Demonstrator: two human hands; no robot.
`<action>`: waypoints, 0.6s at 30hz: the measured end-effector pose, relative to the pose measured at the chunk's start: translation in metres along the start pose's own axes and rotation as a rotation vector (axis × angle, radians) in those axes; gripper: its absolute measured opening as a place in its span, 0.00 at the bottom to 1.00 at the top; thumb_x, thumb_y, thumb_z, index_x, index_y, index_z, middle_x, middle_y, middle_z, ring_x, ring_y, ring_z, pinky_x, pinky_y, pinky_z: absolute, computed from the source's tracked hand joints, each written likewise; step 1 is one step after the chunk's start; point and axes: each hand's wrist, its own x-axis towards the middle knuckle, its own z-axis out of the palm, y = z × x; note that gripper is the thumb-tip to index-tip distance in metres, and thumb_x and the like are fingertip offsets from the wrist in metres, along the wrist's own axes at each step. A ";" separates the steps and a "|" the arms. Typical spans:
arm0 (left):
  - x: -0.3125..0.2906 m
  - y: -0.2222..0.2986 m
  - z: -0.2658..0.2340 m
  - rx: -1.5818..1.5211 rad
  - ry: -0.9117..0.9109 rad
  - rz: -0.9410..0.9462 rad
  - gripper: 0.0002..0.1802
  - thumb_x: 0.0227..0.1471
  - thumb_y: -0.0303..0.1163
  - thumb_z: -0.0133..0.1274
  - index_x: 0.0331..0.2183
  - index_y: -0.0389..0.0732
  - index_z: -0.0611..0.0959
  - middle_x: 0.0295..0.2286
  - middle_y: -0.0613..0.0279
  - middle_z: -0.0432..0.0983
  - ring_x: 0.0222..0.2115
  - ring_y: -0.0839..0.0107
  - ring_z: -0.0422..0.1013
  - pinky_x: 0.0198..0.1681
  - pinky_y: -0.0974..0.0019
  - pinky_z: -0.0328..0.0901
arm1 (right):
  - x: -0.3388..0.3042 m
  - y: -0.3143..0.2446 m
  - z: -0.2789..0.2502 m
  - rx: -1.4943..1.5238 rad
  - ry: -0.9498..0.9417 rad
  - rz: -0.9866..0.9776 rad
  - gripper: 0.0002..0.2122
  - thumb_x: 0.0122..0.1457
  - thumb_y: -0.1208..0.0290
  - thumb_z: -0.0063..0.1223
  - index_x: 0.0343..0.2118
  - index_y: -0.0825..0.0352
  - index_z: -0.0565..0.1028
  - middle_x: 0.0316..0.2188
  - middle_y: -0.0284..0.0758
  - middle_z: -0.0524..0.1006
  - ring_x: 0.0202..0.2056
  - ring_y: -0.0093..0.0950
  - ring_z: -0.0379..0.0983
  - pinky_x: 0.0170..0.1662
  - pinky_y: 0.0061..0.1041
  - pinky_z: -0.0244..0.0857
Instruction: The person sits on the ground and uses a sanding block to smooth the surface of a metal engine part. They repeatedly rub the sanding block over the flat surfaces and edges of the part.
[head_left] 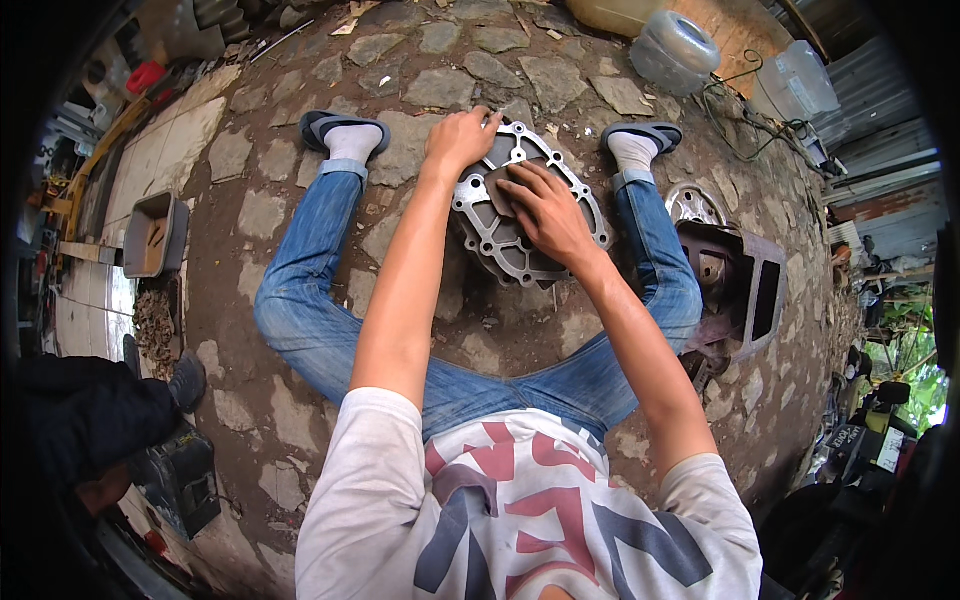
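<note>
A silver metal housing [515,262], like a gearbox or engine cover, sits between my feet, with bolt holes around its rim and ribs across its face. My left hand [460,140] grips the far left edge of this housing, its fingers curled over the rim and partly hidden. A small flat brown piece, perhaps sandpaper [496,192], lies under the fingers of my right hand [548,212]. That hand presses the piece against the housing's upper face, near its middle.
Beside my right leg lie a rusty brown metal casing [745,290] and a round metal plate [697,205]. A grey tray [157,235] stands at left, near another person's dark-clothed leg [95,410]. Clear plastic containers [675,52] stand at the far right on uneven stone paving [440,88].
</note>
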 end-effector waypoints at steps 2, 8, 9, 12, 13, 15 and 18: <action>0.000 0.000 0.001 0.009 0.003 0.002 0.27 0.63 0.56 0.43 0.48 0.46 0.83 0.41 0.44 0.82 0.45 0.45 0.77 0.50 0.46 0.69 | 0.001 0.002 -0.001 -0.046 -0.012 0.025 0.20 0.60 0.71 0.57 0.57 0.58 0.75 0.60 0.39 0.70 0.63 0.42 0.63 0.64 0.41 0.59; 0.002 -0.004 0.005 0.006 0.029 0.014 0.27 0.63 0.56 0.43 0.48 0.46 0.83 0.41 0.44 0.82 0.45 0.45 0.77 0.49 0.46 0.69 | 0.004 -0.015 0.001 -0.128 0.001 0.148 0.21 0.62 0.60 0.57 0.58 0.56 0.75 0.58 0.40 0.71 0.59 0.43 0.66 0.62 0.40 0.61; 0.003 -0.005 0.005 0.005 0.030 0.015 0.27 0.63 0.56 0.43 0.48 0.46 0.83 0.41 0.44 0.82 0.45 0.45 0.77 0.49 0.46 0.69 | 0.006 -0.017 0.000 -0.144 0.003 0.157 0.21 0.61 0.60 0.58 0.58 0.56 0.76 0.57 0.41 0.72 0.58 0.42 0.66 0.61 0.40 0.62; 0.004 -0.001 0.002 0.026 -0.028 -0.006 0.28 0.64 0.57 0.41 0.51 0.48 0.82 0.44 0.45 0.81 0.48 0.46 0.75 0.52 0.47 0.69 | 0.009 -0.020 -0.007 -0.182 -0.017 0.184 0.21 0.60 0.59 0.59 0.57 0.55 0.76 0.55 0.40 0.73 0.55 0.42 0.68 0.57 0.39 0.64; 0.004 0.001 0.000 0.037 -0.057 -0.018 0.29 0.64 0.58 0.40 0.52 0.49 0.81 0.46 0.45 0.80 0.49 0.46 0.75 0.53 0.48 0.68 | 0.011 -0.020 -0.009 -0.192 -0.029 0.193 0.22 0.60 0.59 0.60 0.57 0.55 0.76 0.55 0.40 0.73 0.54 0.42 0.68 0.56 0.38 0.65; 0.004 0.001 -0.001 0.041 -0.058 -0.021 0.29 0.64 0.58 0.40 0.52 0.49 0.81 0.45 0.45 0.80 0.49 0.46 0.75 0.52 0.48 0.68 | 0.013 -0.017 -0.011 -0.122 -0.020 0.216 0.21 0.60 0.61 0.60 0.57 0.55 0.76 0.53 0.40 0.74 0.53 0.41 0.69 0.56 0.38 0.65; 0.003 -0.002 0.000 0.046 -0.035 -0.007 0.29 0.64 0.57 0.40 0.52 0.49 0.81 0.44 0.45 0.81 0.47 0.46 0.76 0.51 0.47 0.69 | 0.015 -0.005 -0.017 -0.102 -0.007 0.064 0.20 0.59 0.67 0.60 0.56 0.56 0.77 0.53 0.38 0.75 0.52 0.40 0.71 0.56 0.38 0.66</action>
